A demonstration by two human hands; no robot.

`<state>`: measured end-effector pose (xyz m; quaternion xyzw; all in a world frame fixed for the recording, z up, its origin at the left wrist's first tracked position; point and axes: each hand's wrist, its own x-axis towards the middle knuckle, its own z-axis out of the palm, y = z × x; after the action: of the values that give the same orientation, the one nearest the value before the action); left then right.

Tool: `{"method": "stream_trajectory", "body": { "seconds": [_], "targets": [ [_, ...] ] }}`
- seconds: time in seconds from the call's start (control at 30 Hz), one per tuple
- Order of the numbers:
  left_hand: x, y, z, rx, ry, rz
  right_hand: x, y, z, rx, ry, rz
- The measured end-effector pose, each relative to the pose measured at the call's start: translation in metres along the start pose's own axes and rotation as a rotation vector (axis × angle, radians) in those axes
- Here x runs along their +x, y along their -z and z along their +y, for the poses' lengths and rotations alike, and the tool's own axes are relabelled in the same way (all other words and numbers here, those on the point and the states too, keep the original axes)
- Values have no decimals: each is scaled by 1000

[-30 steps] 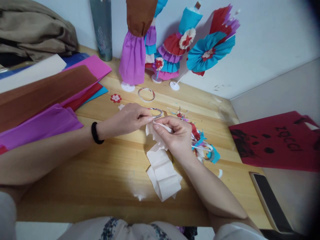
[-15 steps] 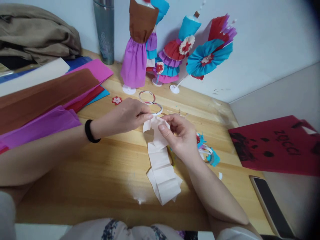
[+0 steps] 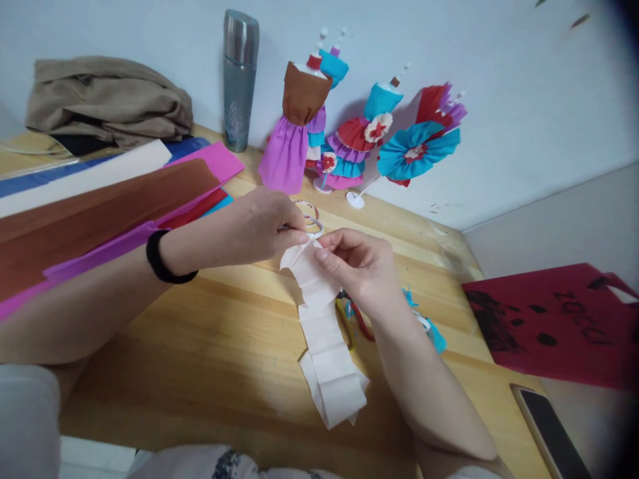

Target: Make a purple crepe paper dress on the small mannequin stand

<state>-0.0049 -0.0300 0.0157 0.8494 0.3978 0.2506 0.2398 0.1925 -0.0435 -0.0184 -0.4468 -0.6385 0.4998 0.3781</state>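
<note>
A long cream strip of crepe paper (image 3: pixel 327 346) hangs from my fingers, its lower end folded over near the tabletop. My left hand (image 3: pixel 262 226) pinches the strip's top edge between thumb and fingers. Close beside it, my right hand (image 3: pixel 359 266) grips the same edge with thumb and forefinger. Just behind the fingertips, a white ring (image 3: pixel 315 228) shows in part; whether a hand touches it I cannot tell. Partly hidden by the right hand and forearm are scissors with yellow and red handles (image 3: pixel 345 324).
Dress forms in brown and purple paper (image 3: pixel 283 156) and blue and red ruffles (image 3: pixel 352 136) stand along the wall. Crepe sheets (image 3: pixel 100 213) lie left, near a bottle (image 3: pixel 239 100) and brown cloth (image 3: pixel 114 100). Blue scraps (image 3: pixel 436 338), a red bag (image 3: pixel 549 319) and a phone (image 3: pixel 552 432) are right.
The head view has tipped upward, so the dress forms and bottle show more fully. The strip's top hangs smoother between my fingers. More of the scissors shows, and the small red flower is out of sight.
</note>
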Motion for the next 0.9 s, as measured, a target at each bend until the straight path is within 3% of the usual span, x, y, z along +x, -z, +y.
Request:
{"method": "stream_trajectory", "body": {
  "seconds": [0.2, 0.43, 0.57, 0.9],
  "targets": [
    [5, -8, -14, -253, 104, -108, 1, 2, 4, -74, -15, 104],
    [7, -17, -22, -584, 195, -281, -3, 10, 3, -115, -101, 94],
    [9, -23, -27, -555, 198, -299, -4, 11, 4, -123, -100, 75],
    [10, -25, -21, -202, 116, -180, -7, 6, 6, -122, -16, 28]
  ]
}}
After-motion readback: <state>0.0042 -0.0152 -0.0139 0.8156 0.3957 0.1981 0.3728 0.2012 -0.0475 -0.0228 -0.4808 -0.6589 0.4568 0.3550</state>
